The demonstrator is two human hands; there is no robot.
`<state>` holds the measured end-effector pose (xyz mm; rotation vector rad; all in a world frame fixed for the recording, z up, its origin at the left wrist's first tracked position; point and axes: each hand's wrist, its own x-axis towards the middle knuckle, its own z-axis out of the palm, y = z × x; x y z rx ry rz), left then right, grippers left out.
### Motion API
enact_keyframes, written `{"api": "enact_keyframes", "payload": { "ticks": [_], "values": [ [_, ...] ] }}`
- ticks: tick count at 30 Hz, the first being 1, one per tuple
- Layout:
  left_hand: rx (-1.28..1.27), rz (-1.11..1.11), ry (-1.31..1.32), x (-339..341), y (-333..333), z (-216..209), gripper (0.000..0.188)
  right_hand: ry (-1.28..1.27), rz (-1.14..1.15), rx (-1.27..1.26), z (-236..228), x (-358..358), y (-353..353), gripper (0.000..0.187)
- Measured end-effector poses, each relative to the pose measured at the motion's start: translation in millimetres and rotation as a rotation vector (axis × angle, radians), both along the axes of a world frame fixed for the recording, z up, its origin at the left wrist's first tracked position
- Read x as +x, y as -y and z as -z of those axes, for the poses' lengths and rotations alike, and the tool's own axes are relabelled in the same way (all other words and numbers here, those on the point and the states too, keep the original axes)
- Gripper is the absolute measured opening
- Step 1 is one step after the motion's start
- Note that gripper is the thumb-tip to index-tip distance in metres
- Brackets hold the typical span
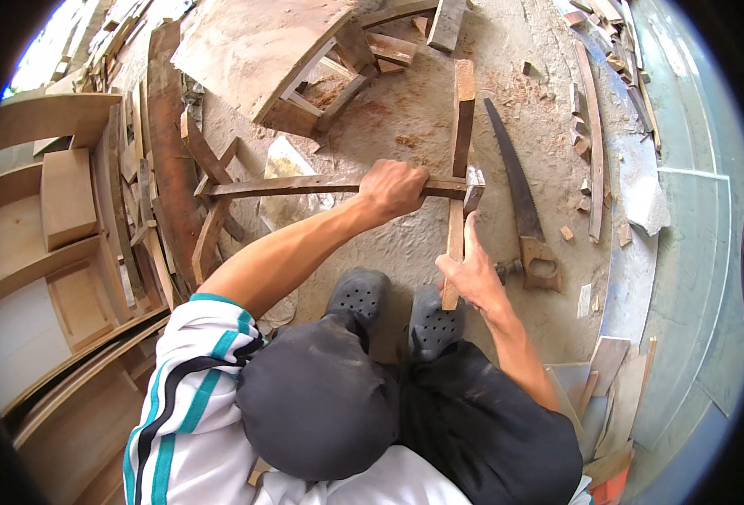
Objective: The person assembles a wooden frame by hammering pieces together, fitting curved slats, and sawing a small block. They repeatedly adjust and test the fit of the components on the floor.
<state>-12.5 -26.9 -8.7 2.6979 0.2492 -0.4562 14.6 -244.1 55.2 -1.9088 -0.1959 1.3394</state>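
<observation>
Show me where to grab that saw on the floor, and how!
Probably best by its brown handle, coming from the bottom of the picture. The handle has a hole that fingers could go through, and the saw lies with that end nearest the right hand. Keep off the blade: its right edge looks toothed.

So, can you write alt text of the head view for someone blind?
A person, seen from above, grips a long wooden bar with the left hand, while the right hand holds a second wooden piece crossing near its end. A handsaw lies on the floor to the right, with wood scraps around.
</observation>
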Motion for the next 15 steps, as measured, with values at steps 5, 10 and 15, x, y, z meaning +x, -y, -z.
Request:
{"api": "enact_keyframes", "payload": {
  "ticks": [5,10,15],
  "values": [
    [-0.009,0.029,0.009,0,2,-5,0.019,0.169,-0.048,-0.003,21,-5,6,0.102],
    [0.019,-0.003,0.028,0,2,-12,0.024,-0.037,0.149,0.075,13,-9,3,0.103],
    [0.032,-0.003,0.323,-36,-14,-18,0.068,0.042,0.157,0.072,46,-7,6,0.103]
  ]
}}
